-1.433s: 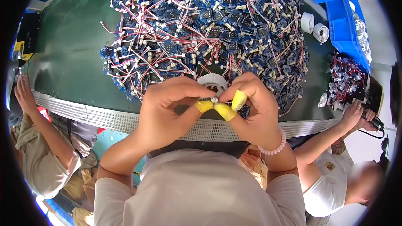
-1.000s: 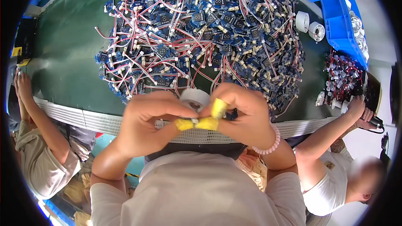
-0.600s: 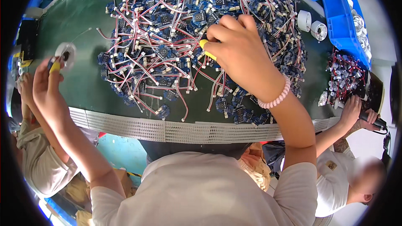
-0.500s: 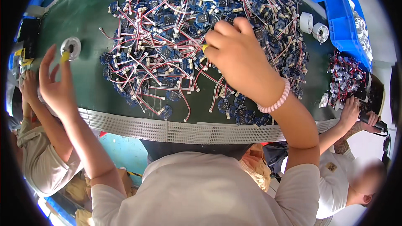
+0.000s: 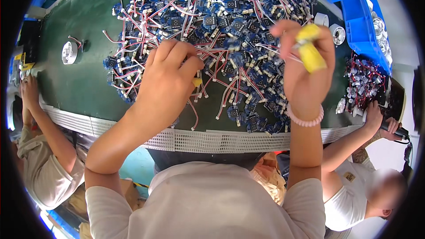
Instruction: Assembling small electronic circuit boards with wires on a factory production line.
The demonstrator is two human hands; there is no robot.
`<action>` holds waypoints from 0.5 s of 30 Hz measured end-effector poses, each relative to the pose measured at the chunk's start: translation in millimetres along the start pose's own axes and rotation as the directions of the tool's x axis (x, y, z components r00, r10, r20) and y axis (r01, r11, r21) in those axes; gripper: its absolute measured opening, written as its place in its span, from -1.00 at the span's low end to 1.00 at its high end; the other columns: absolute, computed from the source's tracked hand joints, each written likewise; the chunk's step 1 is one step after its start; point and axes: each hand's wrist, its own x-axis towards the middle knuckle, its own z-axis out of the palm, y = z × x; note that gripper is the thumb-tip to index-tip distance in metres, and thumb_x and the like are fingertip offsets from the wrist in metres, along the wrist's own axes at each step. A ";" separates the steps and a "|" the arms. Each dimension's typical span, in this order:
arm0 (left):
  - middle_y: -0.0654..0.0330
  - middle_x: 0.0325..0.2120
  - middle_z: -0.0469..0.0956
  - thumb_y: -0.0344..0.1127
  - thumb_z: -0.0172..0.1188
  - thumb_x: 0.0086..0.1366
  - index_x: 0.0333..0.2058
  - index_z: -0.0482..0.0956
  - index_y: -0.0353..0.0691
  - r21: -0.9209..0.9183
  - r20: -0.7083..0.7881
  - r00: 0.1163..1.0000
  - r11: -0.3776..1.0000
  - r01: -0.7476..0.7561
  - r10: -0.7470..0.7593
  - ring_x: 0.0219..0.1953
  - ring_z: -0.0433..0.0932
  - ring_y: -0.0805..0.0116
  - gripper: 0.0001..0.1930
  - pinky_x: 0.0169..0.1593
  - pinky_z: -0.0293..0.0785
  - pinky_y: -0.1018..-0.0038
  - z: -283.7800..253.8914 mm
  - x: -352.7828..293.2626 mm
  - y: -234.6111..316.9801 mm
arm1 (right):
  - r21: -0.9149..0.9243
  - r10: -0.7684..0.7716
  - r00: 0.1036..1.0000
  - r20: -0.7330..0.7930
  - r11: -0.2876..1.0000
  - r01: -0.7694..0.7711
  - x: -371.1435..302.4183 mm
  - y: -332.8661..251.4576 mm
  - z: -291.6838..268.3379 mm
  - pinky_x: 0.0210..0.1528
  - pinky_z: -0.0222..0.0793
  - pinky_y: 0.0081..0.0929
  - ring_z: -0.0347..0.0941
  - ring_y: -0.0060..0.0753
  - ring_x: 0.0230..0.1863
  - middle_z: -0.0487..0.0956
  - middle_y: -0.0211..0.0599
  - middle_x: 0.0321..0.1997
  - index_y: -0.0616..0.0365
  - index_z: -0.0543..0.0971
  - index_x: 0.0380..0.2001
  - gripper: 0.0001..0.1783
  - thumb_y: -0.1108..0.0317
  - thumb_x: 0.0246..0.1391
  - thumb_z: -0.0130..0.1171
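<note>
My left hand (image 5: pixel 170 68) is closed low over a heap of small blue circuit boards (image 5: pixel 237 26) with red-and-white wire leads (image 5: pixel 195 110). A yellow finger cover (image 5: pixel 197 81) shows at one fingertip; whatever those fingers pinch is hidden. To the right, my right hand (image 5: pixel 307 73) is raised over the heap with its palm side turned up, slightly blurred. Yellow covers (image 5: pixel 312 57) sit on its thumb and a finger, pressed together. From that pinch a thin lead (image 5: pixel 279 51) runs left toward the boards; its far end is unclear.
A white ring-shaped part (image 5: pixel 69 52) stands at the left beside a small wired piece (image 5: pixel 79 43). Two white rings (image 5: pixel 338 34) are near the blue bins (image 5: pixel 356 17). White perforated strip (image 5: pixel 195 141) lines the front edge. Co-workers' hands (image 5: pixel 374 115) work at both sides.
My left hand has moved right, from beside the white ring to the heap. My right hand has moved right and turned over. The ring at the left has shifted, with a wired piece now beside it.
</note>
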 end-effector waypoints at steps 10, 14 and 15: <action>0.14 -0.23 0.42 -0.58 0.19 -0.23 -0.29 0.51 -0.23 -0.027 -0.043 0.997 0.998 0.064 -0.065 -0.04 0.33 0.07 -0.61 0.00 0.28 0.20 -3.6 -6.8 1.5 | -0.617 0.278 0.959 -0.047 0.747 -0.247 -59.1 -11.1 29.0 -0.39 0.27 -0.68 0.35 -0.55 -0.48 0.44 -0.33 -0.48 0.21 0.50 -0.34 -0.86 0.51 -0.04 0.17; 0.23 -0.19 0.39 -0.55 0.25 -0.26 -0.33 0.52 -0.19 0.037 0.045 0.996 0.996 0.081 -0.083 -0.02 0.30 0.15 -0.62 -0.05 0.27 0.26 1.1 -4.7 2.0 | -0.475 0.330 0.933 -0.141 0.805 -0.356 -65.0 -8.9 37.2 -0.36 0.34 -0.65 0.42 -0.53 -0.43 0.47 -0.33 -0.45 0.23 0.49 -0.35 -0.87 0.51 -0.03 0.17; 0.23 -0.19 0.39 -0.55 0.25 -0.26 -0.33 0.52 -0.19 0.041 0.042 0.996 0.996 0.082 -0.084 -0.02 0.30 0.15 -0.62 -0.05 0.27 0.26 -0.1 -4.1 0.9 | -0.443 0.386 0.913 -0.134 0.800 -0.404 -64.6 -10.7 39.9 -0.34 0.36 -0.63 0.45 -0.53 -0.41 0.49 -0.32 -0.43 0.24 0.48 -0.34 -0.86 0.51 -0.02 0.16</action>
